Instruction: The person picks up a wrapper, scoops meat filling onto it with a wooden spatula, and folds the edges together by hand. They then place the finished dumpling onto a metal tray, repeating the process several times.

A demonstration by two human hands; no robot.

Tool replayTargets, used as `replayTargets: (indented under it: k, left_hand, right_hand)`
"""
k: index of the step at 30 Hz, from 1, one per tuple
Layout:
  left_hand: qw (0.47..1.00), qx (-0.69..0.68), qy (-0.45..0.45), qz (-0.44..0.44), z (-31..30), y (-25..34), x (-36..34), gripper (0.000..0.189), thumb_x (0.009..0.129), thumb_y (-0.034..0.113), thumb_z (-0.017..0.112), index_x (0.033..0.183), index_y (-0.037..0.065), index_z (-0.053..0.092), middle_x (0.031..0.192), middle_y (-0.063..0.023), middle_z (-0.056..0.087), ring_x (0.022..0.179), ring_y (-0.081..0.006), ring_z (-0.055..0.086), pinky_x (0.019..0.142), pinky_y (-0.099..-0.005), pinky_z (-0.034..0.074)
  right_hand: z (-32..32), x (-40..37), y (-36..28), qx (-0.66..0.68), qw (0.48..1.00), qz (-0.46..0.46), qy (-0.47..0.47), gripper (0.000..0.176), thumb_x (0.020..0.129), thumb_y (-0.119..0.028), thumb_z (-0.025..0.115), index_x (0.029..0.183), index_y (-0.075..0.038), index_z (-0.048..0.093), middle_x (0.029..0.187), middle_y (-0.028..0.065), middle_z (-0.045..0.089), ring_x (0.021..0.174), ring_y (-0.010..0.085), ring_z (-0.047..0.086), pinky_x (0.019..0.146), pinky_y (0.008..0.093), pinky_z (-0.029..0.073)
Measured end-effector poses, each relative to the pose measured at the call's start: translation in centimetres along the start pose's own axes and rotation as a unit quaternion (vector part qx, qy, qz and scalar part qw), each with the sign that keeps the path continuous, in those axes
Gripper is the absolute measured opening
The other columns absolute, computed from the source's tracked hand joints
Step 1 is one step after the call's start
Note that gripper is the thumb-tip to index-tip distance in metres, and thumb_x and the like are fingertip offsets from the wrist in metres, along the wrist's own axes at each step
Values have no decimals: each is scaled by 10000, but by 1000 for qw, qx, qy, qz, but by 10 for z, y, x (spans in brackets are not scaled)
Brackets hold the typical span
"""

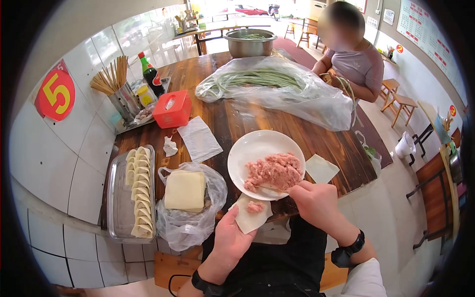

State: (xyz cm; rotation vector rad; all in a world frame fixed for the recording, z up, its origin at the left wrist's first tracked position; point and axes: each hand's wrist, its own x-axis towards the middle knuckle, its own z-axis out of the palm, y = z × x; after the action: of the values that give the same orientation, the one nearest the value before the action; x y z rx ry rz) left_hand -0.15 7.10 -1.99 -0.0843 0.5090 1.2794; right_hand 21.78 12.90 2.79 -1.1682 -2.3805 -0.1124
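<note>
Head-worn camera looks down, close over the table.

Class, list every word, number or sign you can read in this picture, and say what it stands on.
"5": yellow numeral on the red round sign on the tiled wall.
Wall charts: print too small to read.
Small red wall sign: blurred.
Bottle label: unreadable.
Wrapper in the left hand, stick in the right hand: no text.
</note>
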Motion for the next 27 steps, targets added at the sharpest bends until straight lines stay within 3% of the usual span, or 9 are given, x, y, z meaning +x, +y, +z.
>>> replayTargets:
  k: [6, 10, 12, 25, 27]
  left_hand:
    - [1000, 7, 6, -3, 0, -1, -1, 470, 1079, 210, 326, 1488, -20, 334, 1520, -175, 423, 1420, -326, 401, 1208, -498, 302]
    - [1000, 8, -5, -2, 0, -1, -2, 469, 1080, 210, 325, 1488, -20, 333, 1514, -173, 429, 1413, -326, 411, 1203, -492, 314]
    - [1000, 1, -9, -2, 0, 0, -2, 468, 1080, 210, 324, 1488, -20, 334, 1512, -172, 431, 1413, -326, 411, 1203, -490, 314]
    - [1000, -1, -15, 4, -1, -1, -2, 465, 1081, 202, 309, 1489, -18, 328, 1513, -175, 422, 1411, -325, 409, 1208, -498, 305]
    - [1000, -1, -12, 1, 0, -1, -2, 465, 1080, 201, 307, 1489, -21, 326, 1513, -179, 420, 1411, -325, 409, 1209, -498, 306]
  right_hand:
    - [-8, -3, -4, 22, 998, 25, 53, 129, 726, -57, 671, 817, -139, 633, 681, 29, 595, 574, 249, 630, 473, 356, 459]
    - [-2, -2, -4, 42, 998, 7, 36, 128, 734, -62, 680, 828, -139, 641, 684, 29, 595, 570, 252, 627, 477, 358, 461]
    - [-5, -2, -2, 28, 999, 17, -16, 72, 804, -64, 706, 844, -121, 689, 712, 39, 640, 593, 257, 643, 504, 353, 477]
    - [-19, -12, -8, 110, 991, 63, -34, 56, 824, -75, 729, 802, -92, 680, 707, 68, 628, 599, 274, 640, 515, 353, 482]
    - [-21, -22, -17, 118, 991, 57, -4, 55, 825, -79, 736, 808, -88, 685, 704, 81, 616, 577, 282, 620, 501, 351, 470]
